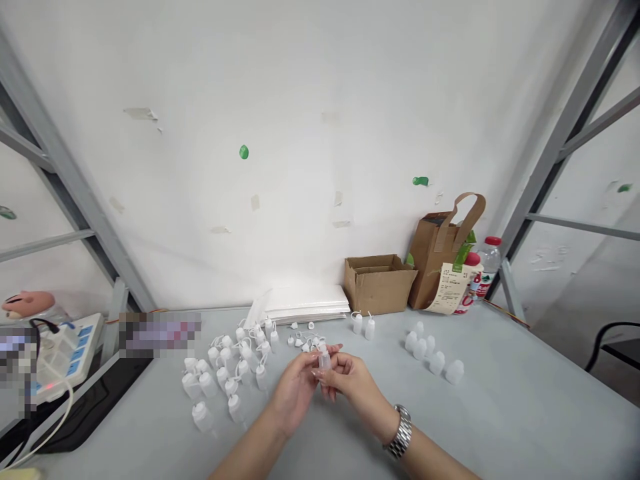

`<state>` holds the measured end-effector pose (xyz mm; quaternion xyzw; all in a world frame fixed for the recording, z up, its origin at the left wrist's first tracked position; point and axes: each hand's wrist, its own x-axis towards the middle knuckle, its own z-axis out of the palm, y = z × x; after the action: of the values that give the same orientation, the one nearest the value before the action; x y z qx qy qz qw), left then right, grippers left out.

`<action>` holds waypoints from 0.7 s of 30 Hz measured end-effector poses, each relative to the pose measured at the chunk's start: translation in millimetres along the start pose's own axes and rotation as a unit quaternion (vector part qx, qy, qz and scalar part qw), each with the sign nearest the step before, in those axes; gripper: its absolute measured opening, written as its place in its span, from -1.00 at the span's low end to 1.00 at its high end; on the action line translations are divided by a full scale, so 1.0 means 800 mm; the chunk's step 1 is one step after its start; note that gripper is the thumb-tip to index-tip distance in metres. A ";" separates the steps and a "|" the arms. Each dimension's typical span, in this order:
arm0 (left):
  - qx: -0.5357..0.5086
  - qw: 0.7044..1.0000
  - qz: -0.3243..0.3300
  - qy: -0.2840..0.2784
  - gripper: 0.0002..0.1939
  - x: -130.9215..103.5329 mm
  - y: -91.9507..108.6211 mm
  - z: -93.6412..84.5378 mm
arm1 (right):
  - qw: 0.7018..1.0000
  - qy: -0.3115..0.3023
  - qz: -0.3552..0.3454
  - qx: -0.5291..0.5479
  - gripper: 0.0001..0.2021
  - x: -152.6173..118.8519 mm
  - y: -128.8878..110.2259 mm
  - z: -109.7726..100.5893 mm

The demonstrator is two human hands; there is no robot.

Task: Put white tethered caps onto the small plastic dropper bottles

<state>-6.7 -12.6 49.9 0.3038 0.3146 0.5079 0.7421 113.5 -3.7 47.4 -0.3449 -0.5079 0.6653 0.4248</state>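
Note:
In front of me, a small translucent squeeze bottle (325,361) stands nearly upright between my two hands. My right hand (351,377) pinches its lower body with thumb and fingers. From the other side my left hand (297,389) closes round it, fingers near the bottle's neck. Just beyond my fingers lie several loose white caps (299,343). A group of similar bottles with white caps (226,360) stands to the left, and two capped bottles (369,327) stand farther back. Several translucent bottles without visible caps (437,362) lie on the right.
White flat boards (305,303) are stacked by the wall, beside an open cardboard box (377,293). A brown paper bag (433,260) and red-capped bottles (489,263) stand at the back right. A power strip (70,353) with cables sits left on the grey table (390,427).

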 end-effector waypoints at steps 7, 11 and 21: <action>-0.028 0.999 -0.020 -0.029 -0.65 0.000 0.002 -0.001 | 0.997 -0.031 0.023 0.068 -0.65 -0.002 -0.004 -0.002; -0.010 1.000 -0.023 -0.014 -0.66 -0.003 0.005 0.001 | 0.991 -0.070 0.031 0.113 -0.70 -0.005 -0.006 -0.002; 0.058 0.998 0.017 -0.005 -0.65 -0.007 0.005 0.006 | 0.980 -0.103 0.052 0.161 -0.74 -0.004 -0.011 -0.006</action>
<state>-6.8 -17.7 56.8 0.3540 0.3346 0.4997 0.7162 120.7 -4.0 54.8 -0.2275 -0.4162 0.7918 0.3848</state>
